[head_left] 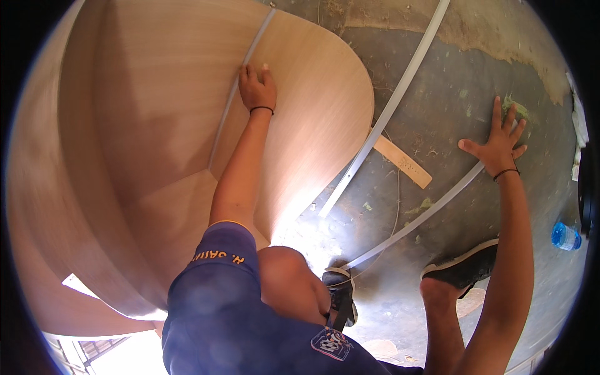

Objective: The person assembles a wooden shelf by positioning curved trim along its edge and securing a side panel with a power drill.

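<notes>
Wooden panel lies under your left hand, fingers flat beside its white edge strip. Your right hand is spread open on the dark floor.

A carpentry or furniture workshop is suggested. The left half of the frame is filled by an unfinished cabinet made of pale wood-veneer panels, with a white edge strip seen along one panel. To the right, a rough, stained dark concrete floor is shown, strewn with debris. Long white trim strips and a small wood offcut are seen lying loose on it at centre.
</notes>
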### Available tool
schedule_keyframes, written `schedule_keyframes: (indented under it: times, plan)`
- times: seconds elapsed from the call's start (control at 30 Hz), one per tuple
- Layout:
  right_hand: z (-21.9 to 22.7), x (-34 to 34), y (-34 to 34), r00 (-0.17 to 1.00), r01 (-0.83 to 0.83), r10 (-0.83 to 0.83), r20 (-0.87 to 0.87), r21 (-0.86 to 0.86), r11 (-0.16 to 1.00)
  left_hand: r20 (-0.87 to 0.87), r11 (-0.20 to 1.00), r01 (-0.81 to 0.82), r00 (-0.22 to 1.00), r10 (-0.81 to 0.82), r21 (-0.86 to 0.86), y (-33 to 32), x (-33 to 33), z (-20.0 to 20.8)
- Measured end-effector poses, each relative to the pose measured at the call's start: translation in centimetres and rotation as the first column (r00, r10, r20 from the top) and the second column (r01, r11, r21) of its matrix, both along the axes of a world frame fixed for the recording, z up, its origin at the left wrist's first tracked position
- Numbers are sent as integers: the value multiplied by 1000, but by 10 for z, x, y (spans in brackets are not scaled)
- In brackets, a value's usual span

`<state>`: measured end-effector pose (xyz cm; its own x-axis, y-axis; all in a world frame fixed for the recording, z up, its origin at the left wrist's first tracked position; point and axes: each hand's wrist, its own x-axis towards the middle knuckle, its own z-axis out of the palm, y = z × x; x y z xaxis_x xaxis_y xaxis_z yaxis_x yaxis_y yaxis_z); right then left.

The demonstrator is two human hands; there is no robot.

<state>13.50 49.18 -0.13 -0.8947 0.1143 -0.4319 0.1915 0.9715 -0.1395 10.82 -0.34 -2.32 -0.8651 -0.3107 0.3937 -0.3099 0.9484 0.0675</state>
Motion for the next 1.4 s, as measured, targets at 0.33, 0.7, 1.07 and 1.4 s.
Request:
schedule_keyframes:
  times: [0.33,0.7,1.07,1.4]
  plan:
    - [14,-3,-7,995,-6,4,99,13,1000,139,987,-149,980,140,54,0,-3,-1]
    - [27,-21,18,958,-20,47,281,-99,995,119,991,6,993,-22,135,108,67,-6]
    - [91,-89,-25,711,-689,587,387,221,690,403,874,358,783,-473,329,135,233,46]
    - [91,-20,-153,220,-949,972,-81,-248,194,703,912,-57,657,-272,406,112,329,116]
